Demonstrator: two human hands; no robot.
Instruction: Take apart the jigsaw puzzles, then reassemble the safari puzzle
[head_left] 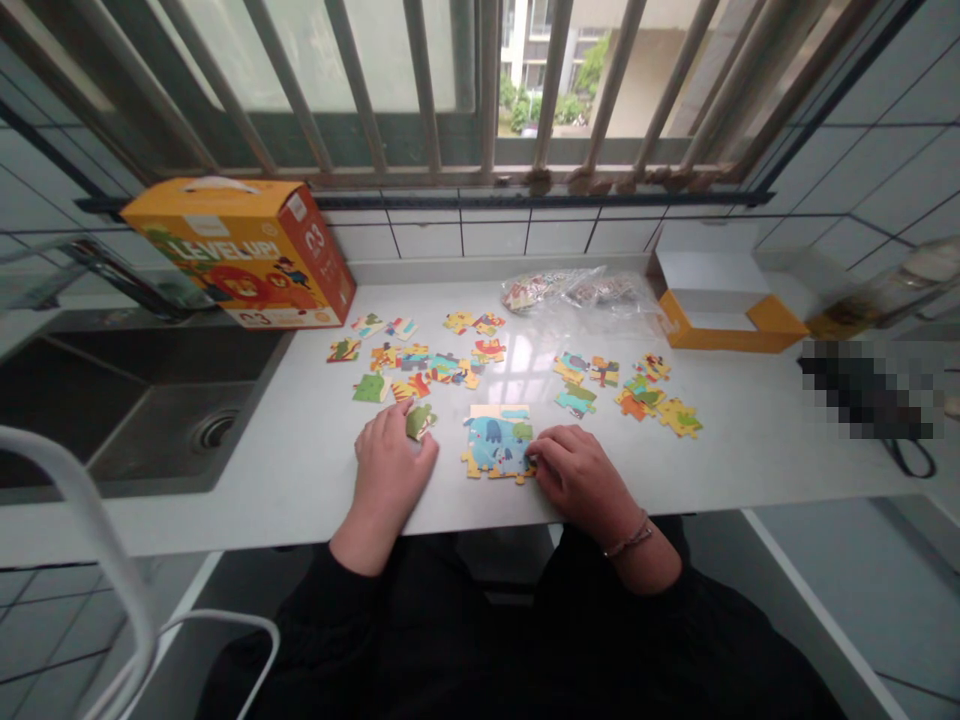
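Note:
My left hand [390, 460] lies on the white counter with thumb and fingers apart. A green puzzle piece [421, 422] sits between its thumb and forefinger, by the fingertips. To the right of it is a joined block of puzzle pieces [495, 442] with a blue elephant picture. At that block's right edge, my right hand [577, 468] has its fingers curled and pinched on a puzzle piece, mostly covered by the fingertips. Loose puzzle pieces [442, 368] are spread behind my left hand. More loose pieces [639, 396] lie behind and right of my right hand.
An orange puzzle box [247, 255] stands at the back left beside the dark sink [150, 420]. Plastic bags of pieces [559, 290] lie near the wall. An open white-and-orange box [712, 325] is at the back right. A white cable [97, 540] hangs at the left front.

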